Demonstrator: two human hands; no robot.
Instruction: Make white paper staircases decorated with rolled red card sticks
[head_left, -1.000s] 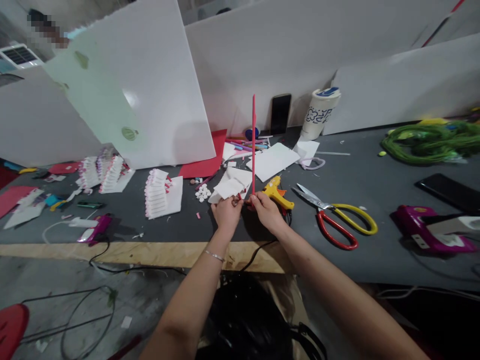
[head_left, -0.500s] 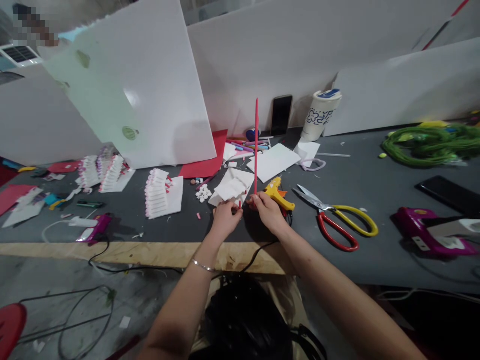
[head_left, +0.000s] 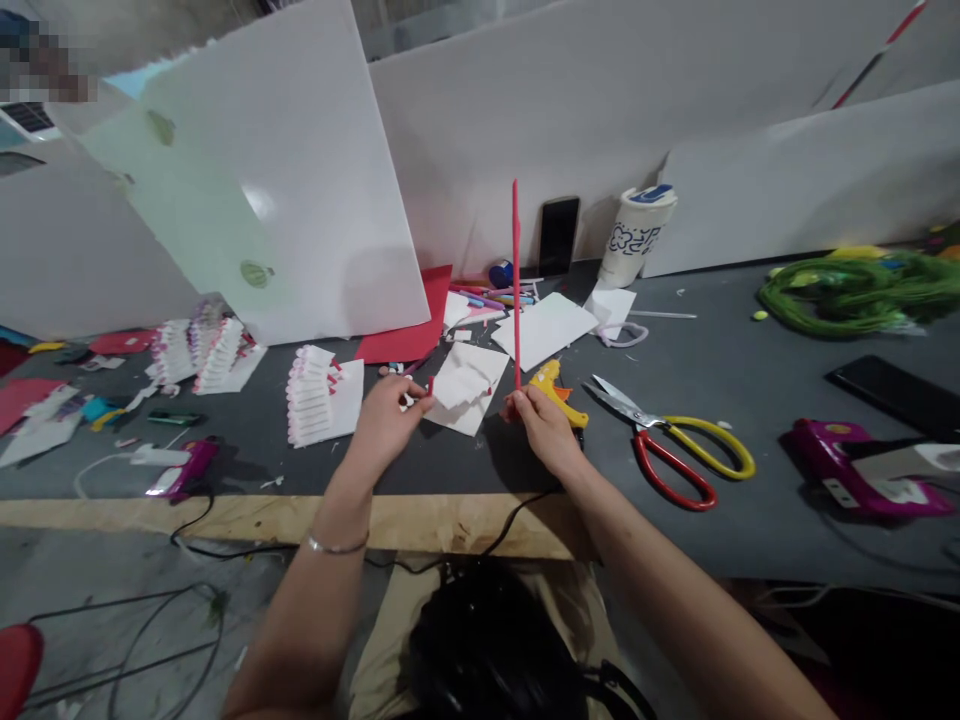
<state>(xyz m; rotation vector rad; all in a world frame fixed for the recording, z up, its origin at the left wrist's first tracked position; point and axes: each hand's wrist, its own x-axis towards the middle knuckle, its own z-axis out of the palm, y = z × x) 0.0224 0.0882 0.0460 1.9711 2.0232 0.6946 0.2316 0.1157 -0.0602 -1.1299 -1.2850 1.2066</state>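
Observation:
My left hand (head_left: 390, 420) is closed in a pinch, with a small red piece (head_left: 431, 386) upright at its fingertips. White round pieces (head_left: 408, 402) lie partly hidden beneath those fingers. In my right hand (head_left: 541, 420), a long thin red stick (head_left: 516, 270) stands nearly vertical, its lower end between thumb and fingers. Crumpled white paper (head_left: 460, 385) rests on a flat sheet (head_left: 469, 418) between both hands. A yellow glue gun (head_left: 549, 382) lies just behind my right hand, partly covered by it.
Scissors (head_left: 654, 420) with red and yellow handles lie open to the right. Pink-tipped white strips (head_left: 309, 400) sit on the left. A phone (head_left: 559, 235) and a white cup (head_left: 634, 238) stand against the white boards at the back. Green cord (head_left: 817, 295) is coiled far right.
My left hand has moved left, away from the crumpled paper to the white round pieces, carrying the small red piece. My right hand still holds the red stick upright.

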